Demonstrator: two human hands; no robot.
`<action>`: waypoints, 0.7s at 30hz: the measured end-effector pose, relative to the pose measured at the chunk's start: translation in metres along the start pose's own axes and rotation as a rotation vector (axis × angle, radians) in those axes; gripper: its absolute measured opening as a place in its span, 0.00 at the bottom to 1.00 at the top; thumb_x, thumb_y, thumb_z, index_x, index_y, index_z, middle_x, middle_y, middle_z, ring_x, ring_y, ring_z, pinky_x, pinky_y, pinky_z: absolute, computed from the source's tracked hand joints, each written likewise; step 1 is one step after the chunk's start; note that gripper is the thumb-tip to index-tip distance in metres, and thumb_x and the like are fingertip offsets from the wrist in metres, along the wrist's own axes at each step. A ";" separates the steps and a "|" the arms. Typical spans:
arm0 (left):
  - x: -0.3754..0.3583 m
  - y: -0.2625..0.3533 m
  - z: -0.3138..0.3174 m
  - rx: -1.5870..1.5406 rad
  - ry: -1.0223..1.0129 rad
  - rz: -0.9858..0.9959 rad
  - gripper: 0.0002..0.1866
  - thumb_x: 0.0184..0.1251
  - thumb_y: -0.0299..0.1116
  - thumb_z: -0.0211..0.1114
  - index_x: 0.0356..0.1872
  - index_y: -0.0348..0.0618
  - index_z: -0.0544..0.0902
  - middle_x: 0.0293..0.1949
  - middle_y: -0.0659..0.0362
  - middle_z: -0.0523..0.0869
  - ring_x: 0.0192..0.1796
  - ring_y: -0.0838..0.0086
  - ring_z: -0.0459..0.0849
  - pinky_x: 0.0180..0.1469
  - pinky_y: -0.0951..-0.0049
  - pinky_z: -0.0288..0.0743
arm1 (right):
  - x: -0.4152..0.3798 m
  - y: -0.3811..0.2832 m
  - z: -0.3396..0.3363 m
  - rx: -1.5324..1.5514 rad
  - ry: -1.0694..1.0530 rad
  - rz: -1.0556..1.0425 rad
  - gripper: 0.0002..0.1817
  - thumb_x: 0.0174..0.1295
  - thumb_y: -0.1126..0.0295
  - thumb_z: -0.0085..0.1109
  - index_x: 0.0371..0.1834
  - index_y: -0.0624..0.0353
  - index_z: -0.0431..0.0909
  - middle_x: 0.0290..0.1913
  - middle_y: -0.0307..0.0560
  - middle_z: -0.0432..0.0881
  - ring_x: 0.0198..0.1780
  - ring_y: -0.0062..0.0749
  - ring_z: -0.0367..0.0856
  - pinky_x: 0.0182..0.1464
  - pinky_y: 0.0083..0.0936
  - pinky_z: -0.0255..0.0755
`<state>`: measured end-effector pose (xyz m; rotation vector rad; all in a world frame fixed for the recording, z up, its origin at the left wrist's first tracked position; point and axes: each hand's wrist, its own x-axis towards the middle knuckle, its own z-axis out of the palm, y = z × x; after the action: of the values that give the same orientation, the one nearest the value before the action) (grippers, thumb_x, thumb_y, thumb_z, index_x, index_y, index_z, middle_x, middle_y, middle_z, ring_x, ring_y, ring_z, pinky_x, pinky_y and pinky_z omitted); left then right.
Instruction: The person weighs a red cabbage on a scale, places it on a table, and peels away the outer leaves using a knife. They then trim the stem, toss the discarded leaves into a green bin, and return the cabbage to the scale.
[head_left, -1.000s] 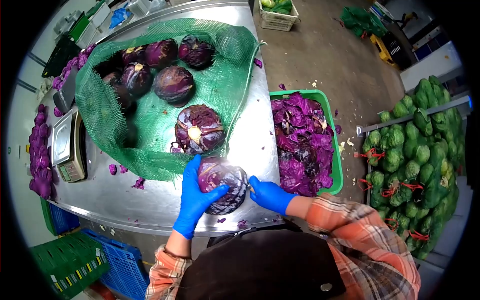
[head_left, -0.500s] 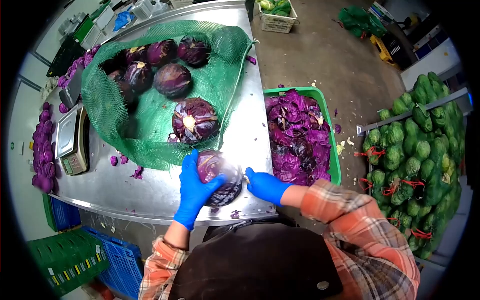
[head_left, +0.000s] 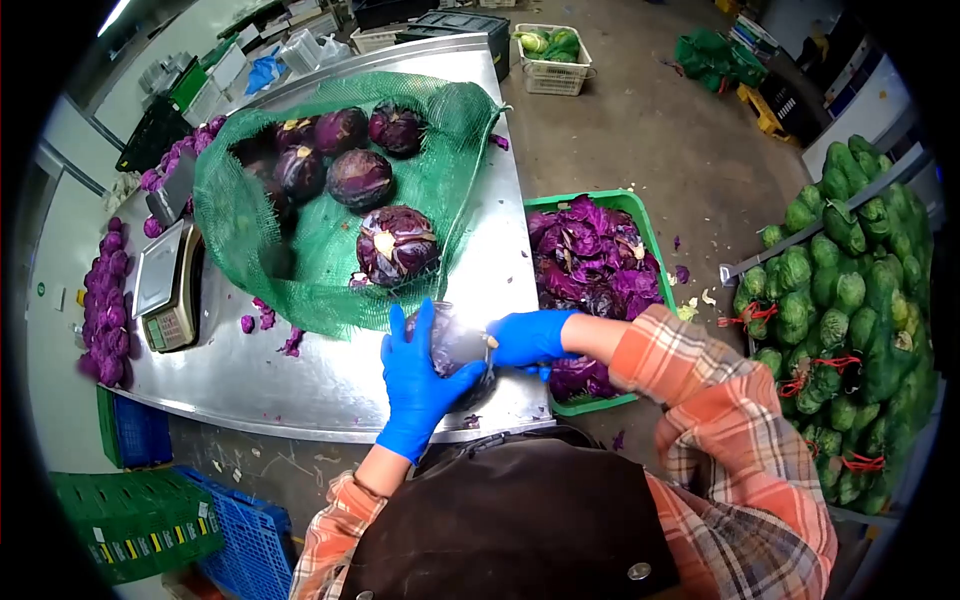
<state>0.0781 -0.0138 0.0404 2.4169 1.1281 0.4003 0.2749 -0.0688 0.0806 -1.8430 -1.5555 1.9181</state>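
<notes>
At the near edge of the metal table, a red cabbage lies partly hidden and blurred by a pale glare. My left hand, in a blue glove, holds it from the left with fingers spread over its side. Against its right side is my right hand, also gloved, its fingers curled closed. A small pale bit shows by those fingers; what they grip cannot be made out. Just beyond, another red cabbage with a pale cut stem rests on a green mesh bag, and several more lie farther inside.
A green crate of loose purple leaves stands right of the metal table. On the left are a scale and a row of trimmed red cabbages. Netted green vegetables fill a rack at far right.
My right hand has turned and now presses closer along the cabbage's right side. My left hand has shifted its fingers on the cabbage. The whole view has tilted slightly upward.
</notes>
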 end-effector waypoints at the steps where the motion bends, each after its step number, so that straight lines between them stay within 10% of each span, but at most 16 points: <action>1: -0.004 0.002 0.002 -0.011 0.004 0.005 0.54 0.37 0.57 0.78 0.71 0.54 0.64 0.70 0.36 0.58 0.64 0.39 0.66 0.64 0.45 0.62 | -0.002 0.002 0.001 -0.020 -0.013 0.008 0.15 0.64 0.62 0.48 0.26 0.64 0.72 0.18 0.46 0.72 0.18 0.29 0.74 0.20 0.31 0.76; 8: -0.021 0.043 0.013 0.212 -0.134 0.185 0.54 0.34 0.58 0.76 0.71 0.59 0.64 0.72 0.39 0.54 0.65 0.32 0.60 0.67 0.42 0.57 | -0.012 0.030 -0.005 -0.062 -0.184 0.125 0.12 0.64 0.65 0.48 0.31 0.65 0.71 0.24 0.48 0.75 0.18 0.29 0.74 0.20 0.29 0.74; 14: 0.010 0.019 -0.001 -0.023 -0.163 0.019 0.52 0.35 0.50 0.79 0.70 0.58 0.67 0.67 0.39 0.63 0.64 0.43 0.66 0.64 0.50 0.65 | -0.022 0.024 0.030 -0.013 0.230 0.038 0.21 0.64 0.67 0.47 0.55 0.72 0.63 0.37 0.62 0.82 0.30 0.46 0.84 0.27 0.36 0.80; 21: 0.029 -0.004 0.007 -0.105 -0.184 0.108 0.50 0.36 0.51 0.79 0.68 0.52 0.70 0.65 0.42 0.67 0.65 0.47 0.66 0.65 0.53 0.65 | -0.012 0.037 0.043 -0.143 0.301 -0.055 0.18 0.64 0.70 0.44 0.51 0.75 0.62 0.34 0.66 0.81 0.31 0.47 0.85 0.30 0.35 0.82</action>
<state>0.0965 0.0088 0.0347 2.3733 0.8787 0.2583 0.2662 -0.1200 0.0555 -2.0067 -1.6565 1.4561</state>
